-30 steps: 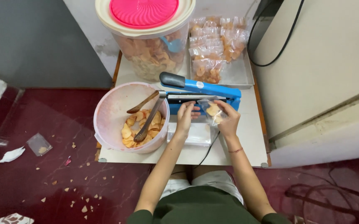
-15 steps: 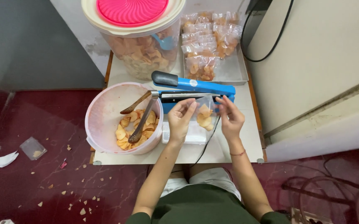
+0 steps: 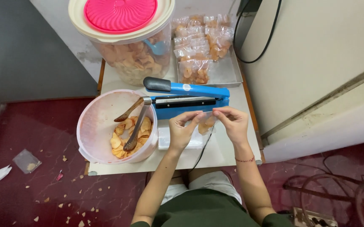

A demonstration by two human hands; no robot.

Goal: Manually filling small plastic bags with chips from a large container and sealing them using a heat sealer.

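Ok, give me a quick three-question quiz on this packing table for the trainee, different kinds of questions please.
1. True or false: both hands hold the small clear bag of chips by its top edge, just in front of the blue heat sealer.
2. What lies in the pink bowl with the chips?
A. a knife
B. metal tongs
C. a cup
3. Fill in: the filled bags are stacked on a metal ___ behind the sealer.

Key
1. True: the left hand and the right hand pinch it from either side with their fingers.
2. B
3. tray
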